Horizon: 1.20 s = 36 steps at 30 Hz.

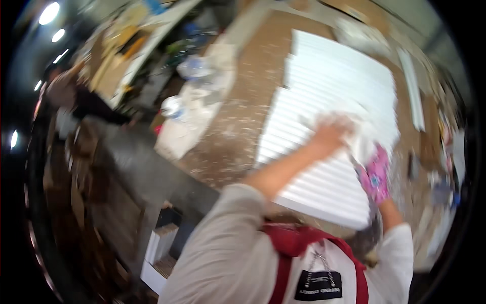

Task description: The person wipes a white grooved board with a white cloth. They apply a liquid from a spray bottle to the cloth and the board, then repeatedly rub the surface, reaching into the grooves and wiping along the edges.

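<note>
White ridged strips lie side by side in a wide block on the worktable. Over the middle of them is my bare left hand, smeared by motion, its fingers at a crumpled white cloth or sheet. My right hand wears a pink patterned glove and is at the block's right side, close to the same crumpled piece. A thin greyish edge shows by the glove's thumb, too blurred to name. Whether either hand grips the white piece cannot be made out.
Brown board with white scraps covers the table around the strips. A clear plastic bag lies at the far side, a long white strip at the right. Another person stands far left; a white carton is lower left.
</note>
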Available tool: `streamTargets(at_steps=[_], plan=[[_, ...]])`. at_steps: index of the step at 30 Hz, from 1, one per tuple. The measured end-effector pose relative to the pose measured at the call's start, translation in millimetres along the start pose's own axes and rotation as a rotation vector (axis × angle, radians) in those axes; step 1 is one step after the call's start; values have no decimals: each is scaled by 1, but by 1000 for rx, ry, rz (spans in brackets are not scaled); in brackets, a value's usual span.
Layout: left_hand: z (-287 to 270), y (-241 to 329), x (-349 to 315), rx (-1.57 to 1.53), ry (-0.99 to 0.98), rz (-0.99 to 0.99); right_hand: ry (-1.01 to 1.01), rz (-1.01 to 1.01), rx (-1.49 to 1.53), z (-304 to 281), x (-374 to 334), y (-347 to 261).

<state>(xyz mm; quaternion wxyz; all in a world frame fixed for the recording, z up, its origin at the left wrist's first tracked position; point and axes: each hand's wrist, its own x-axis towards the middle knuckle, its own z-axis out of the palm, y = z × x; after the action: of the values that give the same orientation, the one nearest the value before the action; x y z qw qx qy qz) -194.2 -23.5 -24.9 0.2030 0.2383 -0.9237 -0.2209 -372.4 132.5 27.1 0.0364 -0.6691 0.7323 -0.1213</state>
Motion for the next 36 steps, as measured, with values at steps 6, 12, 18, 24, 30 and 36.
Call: streamTargets(at_steps=[6, 12, 18, 24, 30, 36], plan=[[-83, -129, -33, 357, 283, -85, -42, -103, -125, -18, 0, 1], [-55, -20, 52, -22, 386, 80, -47, -84, -116, -11, -3, 4], [-56, -83, -13, 272, 183, 6, -17, -97, -110, -12, -8, 6], [-146, -117, -22, -78, 396, -365, -35, -67, -83, -14, -5, 6], [-74, -64, 22, 202, 169, 54, 46, 65, -196, -15, 33, 26], [-124, -134, -14, -44, 79, -257, 44, 249, -201, 6, 34, 57]])
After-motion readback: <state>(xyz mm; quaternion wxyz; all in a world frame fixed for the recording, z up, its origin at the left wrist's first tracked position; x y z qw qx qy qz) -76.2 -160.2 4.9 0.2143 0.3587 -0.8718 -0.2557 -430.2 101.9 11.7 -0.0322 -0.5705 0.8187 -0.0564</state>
